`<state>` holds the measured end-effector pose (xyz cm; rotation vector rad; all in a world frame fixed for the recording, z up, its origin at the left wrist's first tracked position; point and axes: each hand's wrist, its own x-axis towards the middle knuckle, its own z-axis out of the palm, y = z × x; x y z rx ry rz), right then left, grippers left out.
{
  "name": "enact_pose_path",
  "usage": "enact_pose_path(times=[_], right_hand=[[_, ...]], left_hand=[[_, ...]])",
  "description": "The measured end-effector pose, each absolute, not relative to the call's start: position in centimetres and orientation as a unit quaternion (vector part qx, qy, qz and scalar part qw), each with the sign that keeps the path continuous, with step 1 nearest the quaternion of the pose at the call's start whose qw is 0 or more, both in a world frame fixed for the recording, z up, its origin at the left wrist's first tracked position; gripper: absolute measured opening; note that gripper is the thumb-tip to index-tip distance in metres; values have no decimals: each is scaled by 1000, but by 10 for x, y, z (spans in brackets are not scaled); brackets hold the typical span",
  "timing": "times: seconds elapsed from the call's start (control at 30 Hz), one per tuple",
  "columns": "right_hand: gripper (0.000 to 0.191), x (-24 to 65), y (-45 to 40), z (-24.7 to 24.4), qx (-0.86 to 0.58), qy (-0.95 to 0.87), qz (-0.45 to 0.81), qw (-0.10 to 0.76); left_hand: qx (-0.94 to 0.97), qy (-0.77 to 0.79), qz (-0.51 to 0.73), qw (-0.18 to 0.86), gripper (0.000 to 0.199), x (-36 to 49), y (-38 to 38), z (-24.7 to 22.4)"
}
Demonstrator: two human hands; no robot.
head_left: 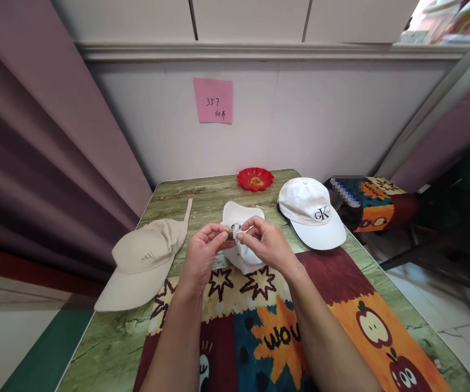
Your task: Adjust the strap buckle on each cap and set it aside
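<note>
A small white cap (248, 263) lies between my hands near the middle of the table, its rounded brim pointing toward the wall. My left hand (202, 251) is closed, thumb and fingertips pinching a small brownish-gold piece that looks like the buckle (230, 234) of the cap's strap. From the other side, my right hand (270, 243) pinches the white strap (237, 235) right beside it. The fingers partly hide both the strap and the dark marking on the cap's front. Neither hand touches the beige cap (147, 256) to the left, whose loose strap sticks up.
A white cap with black lettering (306, 201) sits at the right, over something dark. Toward the wall stands a red scalloped dish (255, 178). A colourful patterned cloth (275, 332) covers the near part of the green wood-look table (108, 337). A pink note (213, 100) hangs on the wall.
</note>
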<state>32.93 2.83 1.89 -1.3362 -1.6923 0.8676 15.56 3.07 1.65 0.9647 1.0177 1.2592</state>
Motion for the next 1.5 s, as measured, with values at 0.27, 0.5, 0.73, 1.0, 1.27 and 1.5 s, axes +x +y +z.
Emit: enact_pose_path(times=[0.27, 0.5, 0.73, 1.0, 1.27, 1.5], right_hand=[[17, 337, 30, 21, -535, -692, 316, 368], [14, 334, 30, 20, -534, -691, 312, 375], [20, 338, 31, 18, -511, -657, 382, 401], [26, 351, 32, 18, -441, -648, 513, 348], [18, 342, 31, 18, -496, -680, 417, 344], [19, 339, 30, 21, -508, -698, 367, 346]], left_hand=[[430, 441, 534, 578, 28, 153, 31, 15], [451, 427, 507, 598, 31, 160, 30, 13], [447, 452, 507, 583, 31, 153, 33, 11], [437, 457, 515, 579, 30, 140, 36, 12], [444, 453, 506, 584, 30, 147, 34, 14], [481, 452, 454, 598, 31, 151, 32, 13]])
